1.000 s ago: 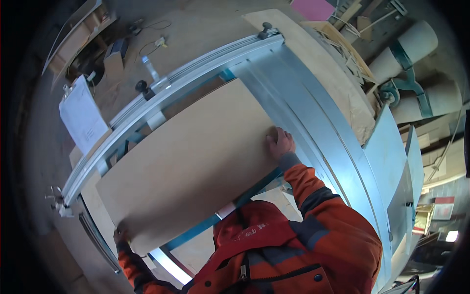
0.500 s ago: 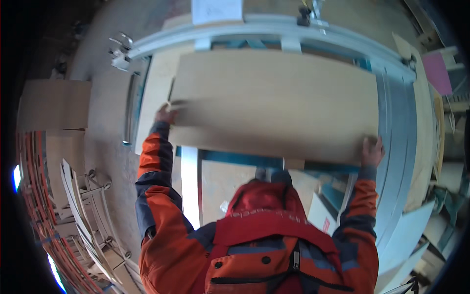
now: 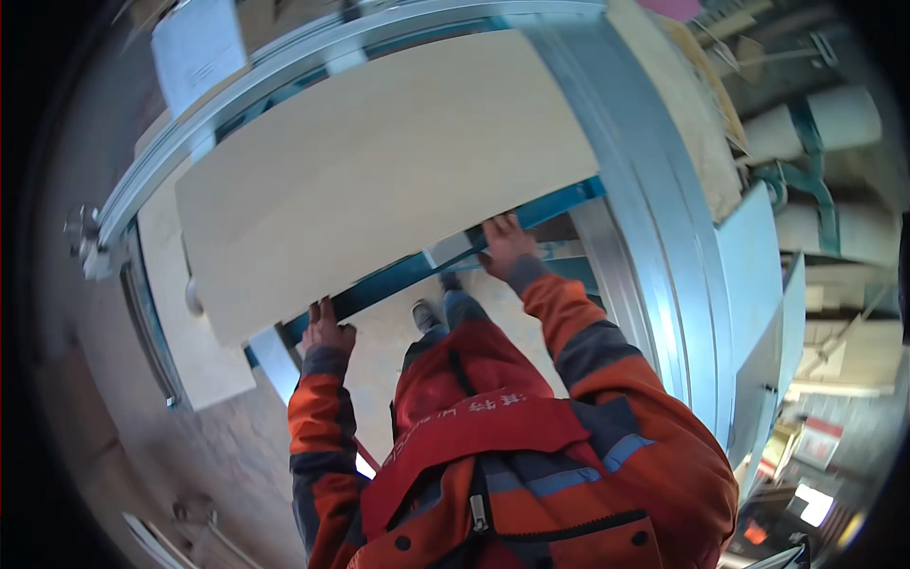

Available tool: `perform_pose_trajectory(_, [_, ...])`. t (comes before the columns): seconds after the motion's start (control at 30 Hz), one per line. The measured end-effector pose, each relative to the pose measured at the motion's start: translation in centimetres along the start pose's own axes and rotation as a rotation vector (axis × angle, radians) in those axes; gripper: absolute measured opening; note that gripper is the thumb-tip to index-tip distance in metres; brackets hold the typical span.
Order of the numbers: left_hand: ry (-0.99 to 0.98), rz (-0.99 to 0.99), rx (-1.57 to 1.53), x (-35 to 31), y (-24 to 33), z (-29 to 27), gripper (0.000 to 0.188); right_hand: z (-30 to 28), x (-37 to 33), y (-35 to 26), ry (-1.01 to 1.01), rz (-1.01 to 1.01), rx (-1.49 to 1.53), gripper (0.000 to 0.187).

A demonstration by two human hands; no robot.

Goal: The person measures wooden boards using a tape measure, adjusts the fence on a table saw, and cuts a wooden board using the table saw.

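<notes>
A wide light-brown wooden board [image 3: 398, 161] lies flat on a machine table with a blue-green frame [image 3: 408, 275]. My left hand [image 3: 327, 334] touches the board's near edge toward its left corner, fingers stretched forward and thumb apart. Further right along that same edge is my right hand [image 3: 508, 248], its extended fingers against the board and the blue-green rail. Neither hand is wrapped round anything. Under the big board's left side, a second pale panel [image 3: 204, 351] sticks out. The board's right end lies beside a grey metal sliding table [image 3: 635, 142].
A long metal fence [image 3: 313, 43] runs behind the board, with a clamp-like stop [image 3: 87, 242] at its left end. A white sheet of paper [image 3: 199, 52] is at the far left. Pale panels [image 3: 754, 275] lean at the right. My shoe [image 3: 427, 315] shows on the floor below.
My hands have left the board's left and right sides and come closer together on its near edge. The view has turned, so the board and table now appear tilted.
</notes>
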State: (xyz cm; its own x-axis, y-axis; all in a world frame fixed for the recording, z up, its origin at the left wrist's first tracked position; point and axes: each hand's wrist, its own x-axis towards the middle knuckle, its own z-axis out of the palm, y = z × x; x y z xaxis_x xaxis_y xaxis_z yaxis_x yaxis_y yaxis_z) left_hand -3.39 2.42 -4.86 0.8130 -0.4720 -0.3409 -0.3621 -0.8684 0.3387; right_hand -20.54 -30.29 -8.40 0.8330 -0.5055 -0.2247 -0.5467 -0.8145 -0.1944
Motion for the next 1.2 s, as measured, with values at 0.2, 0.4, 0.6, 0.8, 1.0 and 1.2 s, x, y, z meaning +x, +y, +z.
perform_pose_trajectory(0.2, [-0.090, -0.087, 0.169, 2.0, 0.5, 2.0, 0.075, -1.3, -0.6, -0.2, 0.140, 0.061, 0.028, 0.080])
perform_pose_trajectory(0.4, [-0.023, -0.085, 0.222, 2.0, 0.8, 2.0, 0.077, -2.0, -0.1, 0.9, 0.142, -0.010, 0.034, 0.081])
perform_pose_trajectory(0.6, [-0.033, -0.220, 0.272, 0.2, -2.3, 2.4, 0.079, -0.5, -1.7, -1.3, 0.045, -0.047, 0.045, 0.086])
perform_pose_trajectory(0.8, [-0.137, -0.065, 0.178, -1.1, 3.2, 0.5, 0.055, 1.6, -4.4, 2.3, 0.139, 0.072, 0.119, 0.074])
perform_pose_trajectory(1.0, [0.141, 0.092, 0.263, -1.5, -3.4, 2.1, 0.051, -1.3, -7.6, -0.2, 0.225, -0.035, 0.392, 0.070])
perform_pose_trajectory(1.2, [0.054, 0.119, 0.356, -3.5, -0.2, 3.9, 0.055, -2.3, -13.4, 3.5, 0.235, 0.005, 0.437, 0.068])
